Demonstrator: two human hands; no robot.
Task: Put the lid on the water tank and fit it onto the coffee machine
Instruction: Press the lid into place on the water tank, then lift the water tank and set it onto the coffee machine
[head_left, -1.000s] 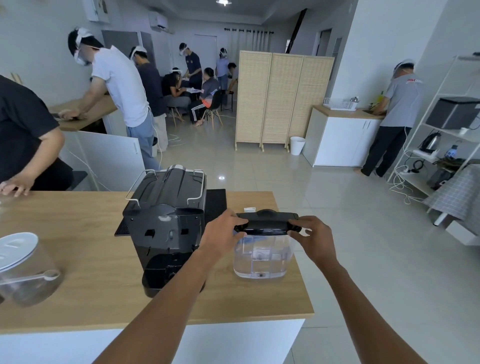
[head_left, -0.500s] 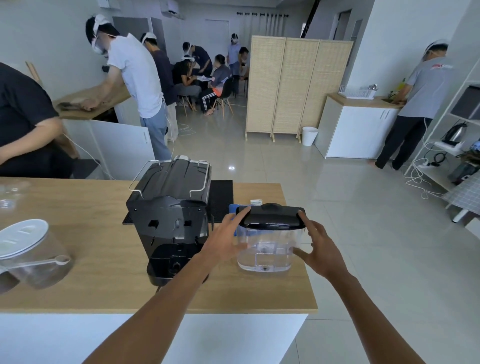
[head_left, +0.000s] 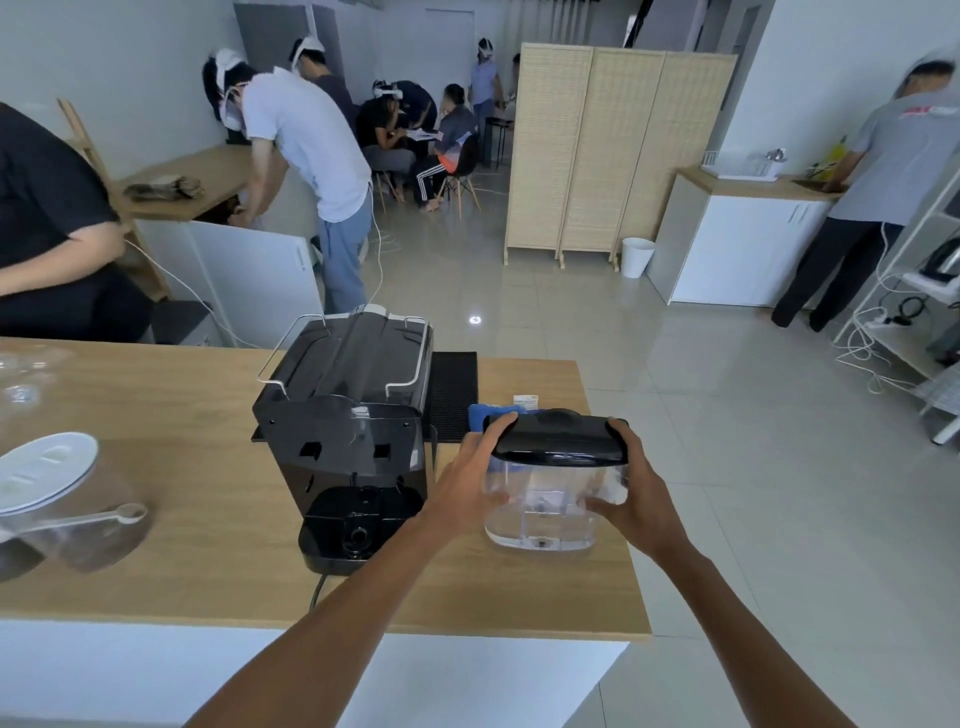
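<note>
Water tank (head_left: 540, 506), lid (head_left: 558, 439) on, clasped by both your hands.
Coffee machine (head_left: 345, 415) stands just left, nearer your left hand (head_left: 467, 486); right hand (head_left: 631, 499) grips opposite.

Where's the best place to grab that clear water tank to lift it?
Probably the clear side walls of the water tank, one hand from each side, as the left hand and right hand do now. The black lid only caps the top, so it might pull off.

White walls (head_left: 130, 67), glossy tiled floor (head_left: 727, 415), 3-panel wicker screen (head_left: 618, 150), white cabinet (head_left: 743, 249)
</note>
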